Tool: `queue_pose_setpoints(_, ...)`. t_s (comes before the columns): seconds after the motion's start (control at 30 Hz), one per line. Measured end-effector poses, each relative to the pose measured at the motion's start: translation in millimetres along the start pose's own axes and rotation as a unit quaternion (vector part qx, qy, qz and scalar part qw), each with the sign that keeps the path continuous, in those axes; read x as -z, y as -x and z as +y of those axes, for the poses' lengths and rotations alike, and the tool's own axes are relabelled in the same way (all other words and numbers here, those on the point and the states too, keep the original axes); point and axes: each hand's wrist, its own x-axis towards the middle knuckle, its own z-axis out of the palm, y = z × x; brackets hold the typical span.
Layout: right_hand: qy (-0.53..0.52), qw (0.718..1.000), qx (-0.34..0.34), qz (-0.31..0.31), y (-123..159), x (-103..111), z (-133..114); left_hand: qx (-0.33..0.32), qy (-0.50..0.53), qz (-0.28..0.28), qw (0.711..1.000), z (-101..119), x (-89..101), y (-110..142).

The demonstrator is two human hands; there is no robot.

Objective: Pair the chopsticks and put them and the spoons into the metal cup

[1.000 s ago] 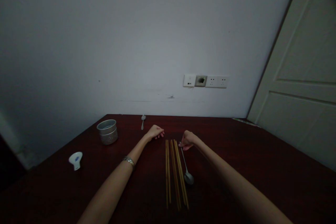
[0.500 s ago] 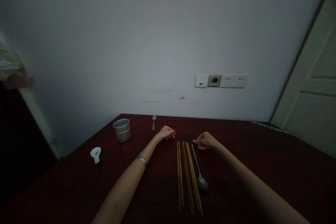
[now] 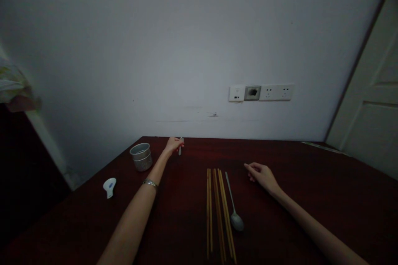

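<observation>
My left hand (image 3: 174, 144), with a metal bracelet on its wrist, reaches to the back of the table. Its fingers are closed around a small metal spoon (image 3: 180, 152), whose lower end shows below them. My right hand (image 3: 260, 173) rests near the table's middle right, holding nothing, with its fingers loosely bent and apart. Left of it lies a long-handled metal spoon (image 3: 236, 222), bowl towards me. Beside that spoon, several wooden chopsticks (image 3: 219, 215) lie lengthwise in a loose row.
A metal cup-like container (image 3: 141, 161) stands upright at the back left of the dark red table (image 3: 183, 207). In front of it lies a white ceramic spoon (image 3: 109, 186) with a blue mark. Behind the table is a wall with sockets (image 3: 275, 92); a door (image 3: 376, 103) is on the right.
My left hand has moved left and back onto the small spoon and closed on it. My right hand has drawn a little to the right, away from the long-handled spoon.
</observation>
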Motion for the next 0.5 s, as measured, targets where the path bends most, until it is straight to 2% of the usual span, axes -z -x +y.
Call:
queue_pose_setpoints(0.17, -0.014, 1.0, 0.005, -0.003, 1.7, -0.1, -2.9, 0.045, -0.083, 0.033, 0.995, -16.8, 2.8, -29.3)
queue_pose_setpoints(0.33, -0.014, 1.0, 0.002, -0.009, -0.4, 0.6, -1.6, 0.064, -0.163, 0.025, 0.984, -23.8, 0.1, -60.6)
queue_pose_setpoints(0.5, -0.011, 1.0, -0.007, -0.015, -2.9, 1.0, -0.5, 0.07, -0.212, 0.01, 0.975, -26.5, -4.1, -77.5)
